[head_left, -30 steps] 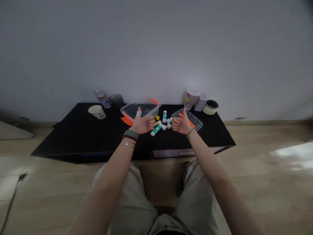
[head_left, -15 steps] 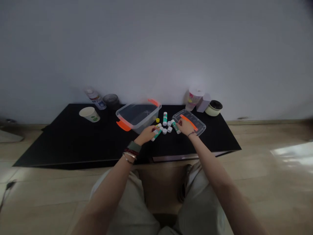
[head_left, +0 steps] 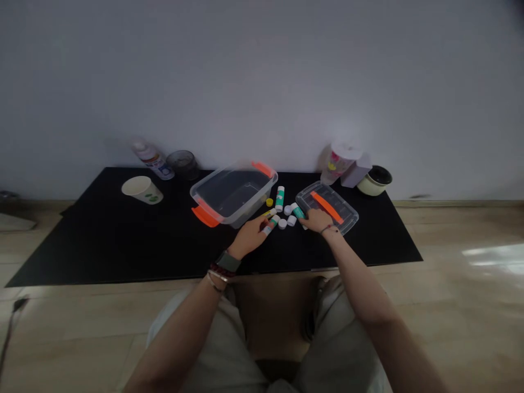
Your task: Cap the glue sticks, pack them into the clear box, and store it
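Note:
My left hand (head_left: 249, 236) rests low over the black tabletop, its fingers closed at the near ends of two sticks. One is a green-and-white glue stick (head_left: 272, 224); the other is a slimmer yellow-and-white stick (head_left: 270, 213), partly hidden by the fingers. My right hand (head_left: 317, 220) pinches the lower part of another green glue stick (head_left: 298, 210), beside the clear lid. Between the hands lie several white caps (head_left: 283, 224). A third green glue stick (head_left: 280, 198) lies behind them, with a yellow cap (head_left: 269, 202) to its left.
A clear plastic box (head_left: 235, 197) with orange latches stands open behind my left hand. Its lid (head_left: 347, 212) with an orange handle lies at right. A paper cup (head_left: 143, 190), spray can (head_left: 152, 160), dark bowl (head_left: 183, 165), floral cup (head_left: 339, 164) and lidded pot (head_left: 374, 181) line the back.
The view has shifted slightly, moving the table things outward. My left fingers have come down closer to the green glue stick. My right hand has closed in on the right-hand glue stick.

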Tool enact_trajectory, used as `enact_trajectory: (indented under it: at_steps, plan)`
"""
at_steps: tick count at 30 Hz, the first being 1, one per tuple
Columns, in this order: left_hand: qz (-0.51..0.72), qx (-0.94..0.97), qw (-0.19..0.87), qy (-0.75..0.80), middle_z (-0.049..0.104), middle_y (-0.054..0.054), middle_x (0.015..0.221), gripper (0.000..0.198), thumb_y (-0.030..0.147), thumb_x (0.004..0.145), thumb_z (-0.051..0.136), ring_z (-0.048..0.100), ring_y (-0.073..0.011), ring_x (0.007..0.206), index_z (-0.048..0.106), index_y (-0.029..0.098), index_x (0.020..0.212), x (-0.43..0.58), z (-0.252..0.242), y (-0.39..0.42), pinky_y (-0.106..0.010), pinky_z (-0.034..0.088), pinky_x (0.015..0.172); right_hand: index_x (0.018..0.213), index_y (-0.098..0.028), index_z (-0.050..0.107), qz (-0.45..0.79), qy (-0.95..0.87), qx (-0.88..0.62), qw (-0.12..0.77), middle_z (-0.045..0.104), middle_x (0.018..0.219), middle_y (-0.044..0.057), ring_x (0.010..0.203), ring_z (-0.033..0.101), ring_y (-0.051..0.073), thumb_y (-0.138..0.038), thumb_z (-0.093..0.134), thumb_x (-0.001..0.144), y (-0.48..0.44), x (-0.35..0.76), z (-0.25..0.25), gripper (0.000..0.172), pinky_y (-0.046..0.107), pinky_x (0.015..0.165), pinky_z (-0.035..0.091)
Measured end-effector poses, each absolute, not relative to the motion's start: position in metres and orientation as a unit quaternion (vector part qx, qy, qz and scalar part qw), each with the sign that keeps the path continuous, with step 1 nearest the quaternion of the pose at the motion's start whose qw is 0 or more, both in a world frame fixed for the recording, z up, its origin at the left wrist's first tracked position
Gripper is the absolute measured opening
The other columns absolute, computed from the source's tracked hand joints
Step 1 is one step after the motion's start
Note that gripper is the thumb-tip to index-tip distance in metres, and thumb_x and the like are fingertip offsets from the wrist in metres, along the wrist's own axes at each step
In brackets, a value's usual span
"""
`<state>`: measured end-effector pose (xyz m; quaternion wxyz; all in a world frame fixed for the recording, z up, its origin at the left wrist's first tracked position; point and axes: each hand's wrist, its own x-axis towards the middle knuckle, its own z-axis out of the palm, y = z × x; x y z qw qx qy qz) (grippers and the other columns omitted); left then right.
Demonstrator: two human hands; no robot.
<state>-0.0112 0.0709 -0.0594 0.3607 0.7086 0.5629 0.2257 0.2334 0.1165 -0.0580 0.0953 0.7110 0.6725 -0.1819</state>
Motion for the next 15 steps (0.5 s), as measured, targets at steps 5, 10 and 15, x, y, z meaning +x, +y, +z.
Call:
enact_trajectory:
  at_steps: [5, 10, 15]
  plan:
    - [0.262, 0.661, 0.42, 0.564, 0.061, -0.001, 0.073, 0.03, 0.047, 0.089, 0.052, 0.056, -0.0169, 0.068, 0.062, 0.019, 0.084, -0.012, -0.063, 0.069, -0.029, 0.04, 0.065, 0.081, -0.013, 0.072, -0.241, 0.695, 0.678, -0.01, 0.07, 0.08, 0.011, 0.077, 0.065, 0.021, -0.052, 0.054, 0.092, 0.12, 0.251, -0.045, 0.045, 0.028, 0.068, 0.042]
    - [0.326, 0.519, 0.608, 0.505, 0.068, -0.01, 0.11, 0.055, 0.064, 0.084, 0.056, 0.066, -0.0214, 0.092, 0.063, 0.017, 0.111, 0.001, -0.062, 0.063, -0.031, 0.05, 0.075, 0.079, -0.015, 0.066, -0.423, 0.731, 0.505, -0.176, 0.056, 0.065, -0.001, 0.059, 0.046, 0.011, -0.064, 0.052, 0.089, 0.096, 0.226, -0.037, 0.052, 0.024, 0.055, 0.033]
    - [0.393, 0.423, 0.669, 0.468, 0.071, -0.011, 0.105, 0.066, 0.071, 0.076, 0.064, 0.068, -0.0259, 0.097, 0.063, 0.015, 0.111, 0.01, -0.055, 0.056, -0.037, 0.053, 0.083, 0.091, -0.016, 0.069, -0.451, 0.763, 0.425, -0.181, 0.06, 0.069, -0.001, 0.061, 0.05, 0.011, -0.057, 0.049, 0.095, 0.084, 0.206, -0.036, 0.046, 0.023, 0.058, 0.036]
